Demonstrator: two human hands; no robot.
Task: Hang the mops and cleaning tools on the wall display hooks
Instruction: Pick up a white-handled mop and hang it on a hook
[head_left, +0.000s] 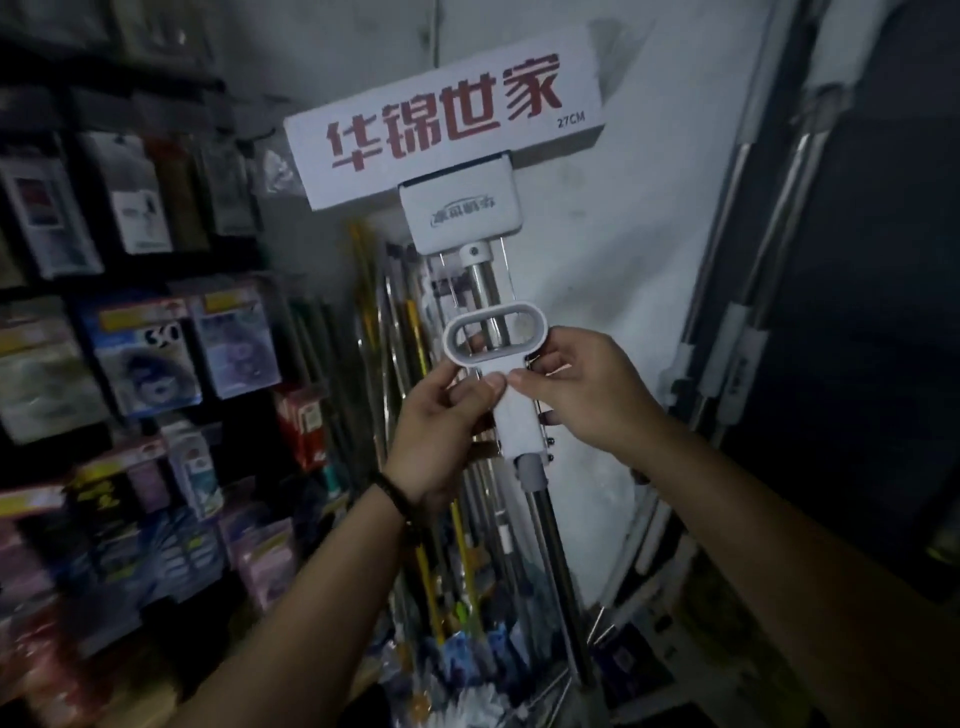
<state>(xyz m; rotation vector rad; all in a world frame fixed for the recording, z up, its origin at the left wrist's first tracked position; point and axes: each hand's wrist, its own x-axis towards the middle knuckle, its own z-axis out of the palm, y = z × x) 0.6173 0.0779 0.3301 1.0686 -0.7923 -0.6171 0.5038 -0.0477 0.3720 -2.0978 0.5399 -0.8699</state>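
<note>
1. Wall (597, 270): pale, directly ahead of both hands, beyond the mop. No hook can be made out on it; it may be hidden behind the mop's boxed head.
2. Mop (514, 415): held upright, head up. Long axis runs near vertical, steel pole dropping below the fingers toward the floor, boxed head (447, 124) well above them, close to the wall.
3. Other poles (405, 332): a bundle standing just behind and left of the left hand.
4. Handle (496, 328): white oval squeeze loop on the pole, just above both sets of fingers, its white sleeve passing down between them.
5. Left hand (441, 426): fingers closed on the sleeve from the left, thumb tip at centre.
6. Right hand (582, 389): fingers closed on the sleeve from the right, thumb meeting the left thumb.
7. Judgement: both hands equally near; the next move likely lifts along the pole axis, up and toward the wall.
</note>
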